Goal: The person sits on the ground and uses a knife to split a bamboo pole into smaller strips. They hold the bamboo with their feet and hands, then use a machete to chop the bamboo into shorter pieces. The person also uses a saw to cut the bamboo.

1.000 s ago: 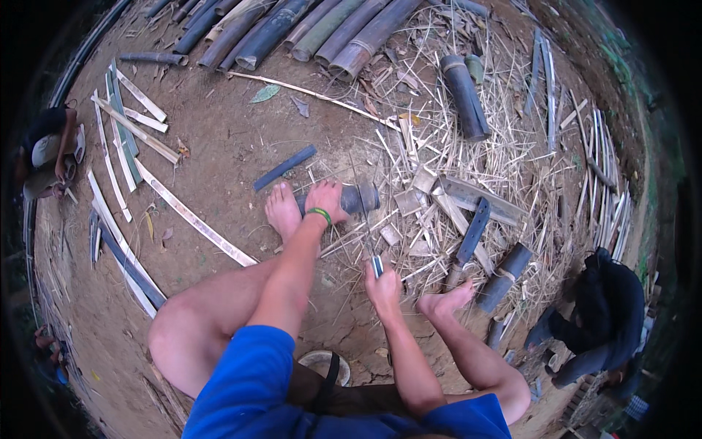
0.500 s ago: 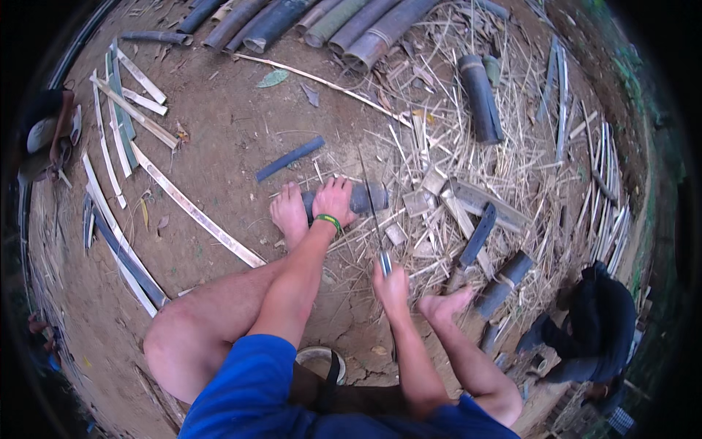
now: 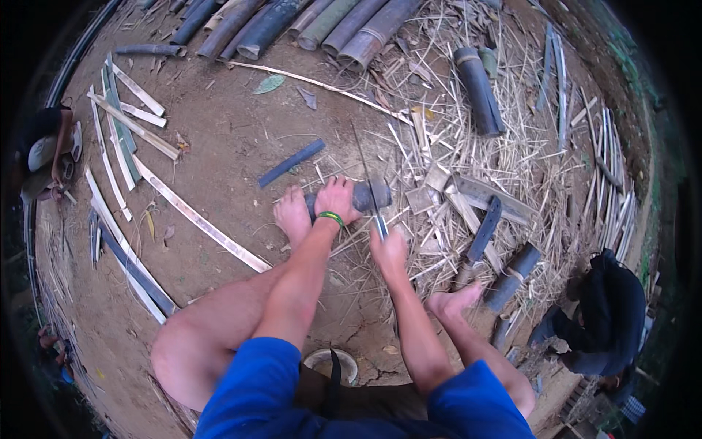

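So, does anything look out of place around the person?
Yes: what looks like a big knife lies loose among scattered bamboo scraps, its handle end close to the bare right foot. That seems a risky spot.

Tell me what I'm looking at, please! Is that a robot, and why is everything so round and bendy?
No robot here: these are a person's two bare hands. A wide camera worn on the person's head looks down, and its lens bends straight edges. The left hand, with a green band at its wrist, holds down a dark, round bamboo tube. The right hand grips a long, thin metal saw, whose blade crosses the tube. On the brown dirt ground lie a long, pale, flat bamboo strip, a dark-bladed knife and many pale, thin splinters.
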A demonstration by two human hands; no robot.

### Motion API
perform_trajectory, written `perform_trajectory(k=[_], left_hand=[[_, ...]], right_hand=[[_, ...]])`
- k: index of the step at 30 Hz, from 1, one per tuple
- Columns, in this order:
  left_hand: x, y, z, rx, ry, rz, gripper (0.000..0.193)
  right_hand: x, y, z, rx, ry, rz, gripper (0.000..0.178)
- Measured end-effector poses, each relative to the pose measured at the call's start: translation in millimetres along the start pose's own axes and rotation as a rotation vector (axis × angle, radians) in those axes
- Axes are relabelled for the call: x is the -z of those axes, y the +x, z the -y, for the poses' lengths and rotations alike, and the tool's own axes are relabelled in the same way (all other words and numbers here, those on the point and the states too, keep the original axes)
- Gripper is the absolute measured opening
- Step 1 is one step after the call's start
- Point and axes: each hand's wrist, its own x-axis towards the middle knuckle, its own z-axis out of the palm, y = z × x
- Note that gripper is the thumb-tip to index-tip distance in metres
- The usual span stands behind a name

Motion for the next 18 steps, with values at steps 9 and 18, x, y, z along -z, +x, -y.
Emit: perform_trajectory(k=[9, 18], left_hand=[[-3, 2, 1, -0.034, -0.004, -0.102, 0.072], [-17, -7, 7, -0.024, -0.021, -0.127, 0.075]], right_hand=[[-8, 17, 2, 0.075, -0.002, 0.001, 0.036], [16, -55, -47, 0.027, 0.057, 0.063, 0.037]])
